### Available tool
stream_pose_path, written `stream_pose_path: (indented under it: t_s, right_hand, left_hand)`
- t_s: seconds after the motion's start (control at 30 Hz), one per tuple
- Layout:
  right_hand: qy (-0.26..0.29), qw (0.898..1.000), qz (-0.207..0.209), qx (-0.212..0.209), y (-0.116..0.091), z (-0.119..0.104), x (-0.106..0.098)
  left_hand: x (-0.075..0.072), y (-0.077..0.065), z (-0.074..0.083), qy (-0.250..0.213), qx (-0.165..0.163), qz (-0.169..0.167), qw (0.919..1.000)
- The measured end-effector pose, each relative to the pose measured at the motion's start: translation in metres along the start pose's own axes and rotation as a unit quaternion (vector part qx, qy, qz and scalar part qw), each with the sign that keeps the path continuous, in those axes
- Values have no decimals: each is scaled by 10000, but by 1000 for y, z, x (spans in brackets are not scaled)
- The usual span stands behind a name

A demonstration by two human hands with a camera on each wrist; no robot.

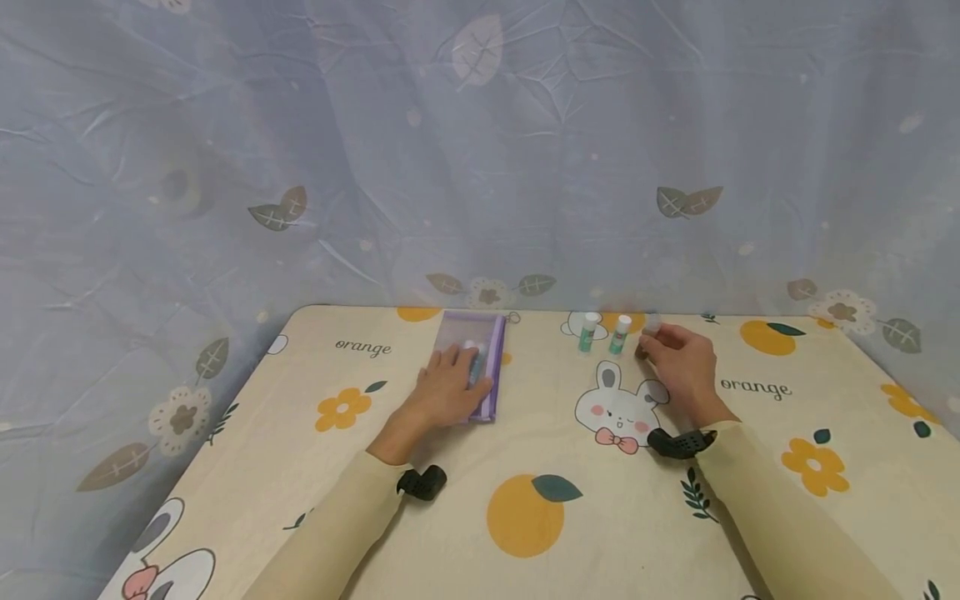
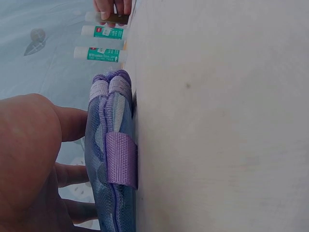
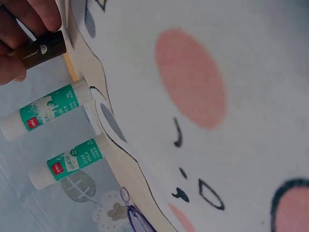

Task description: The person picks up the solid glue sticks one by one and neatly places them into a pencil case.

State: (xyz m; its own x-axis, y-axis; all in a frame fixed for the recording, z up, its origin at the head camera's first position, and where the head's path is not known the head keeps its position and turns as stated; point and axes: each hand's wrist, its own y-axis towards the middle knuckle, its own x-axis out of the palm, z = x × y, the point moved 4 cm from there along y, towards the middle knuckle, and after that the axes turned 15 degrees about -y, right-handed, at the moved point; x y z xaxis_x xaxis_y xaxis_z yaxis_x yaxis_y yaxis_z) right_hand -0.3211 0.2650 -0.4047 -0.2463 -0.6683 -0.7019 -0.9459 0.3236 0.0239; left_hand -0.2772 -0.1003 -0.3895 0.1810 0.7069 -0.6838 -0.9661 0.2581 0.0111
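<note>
My left hand [image 1: 448, 390] rests with its fingers extended on a purple-edged mesh zipper pouch [image 1: 495, 354], which lies flat on the table. Beside those fingers, a pale tube [image 1: 477, 367] with a white cap shows at the pouch's mesh. In the left wrist view, the pouch [image 2: 120, 159] appears edge-on, with the palm over it. To the right, my right hand [image 1: 684, 367] pinches a small dark brown tube [image 3: 46, 50] with a pale cap, held upright at the table. Two green glue sticks [image 1: 587, 333] with white caps stand upright left of this hand.
A cream tablecloth [image 1: 427, 533] printed with oranges, flowers and rabbits covers the table. Behind its far edge hangs a pale grey-blue curtain [image 1: 570, 167]. A small ring [image 1: 513, 317] sticks out from the pouch's far right corner.
</note>
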Motion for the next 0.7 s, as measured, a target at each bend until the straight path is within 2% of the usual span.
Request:
stream_pose_path:
  t_s: [0.27,0.7]
  right_hand:
    - [-58,9997,112,-223,-3,-9,-10]
    - [244,9977,208,-597,-7,-24,-24]
  left_hand:
    - [1,0,-1,-14,-24,-27,10000]
    - [1,2,-2,39,-6,-19,10000]
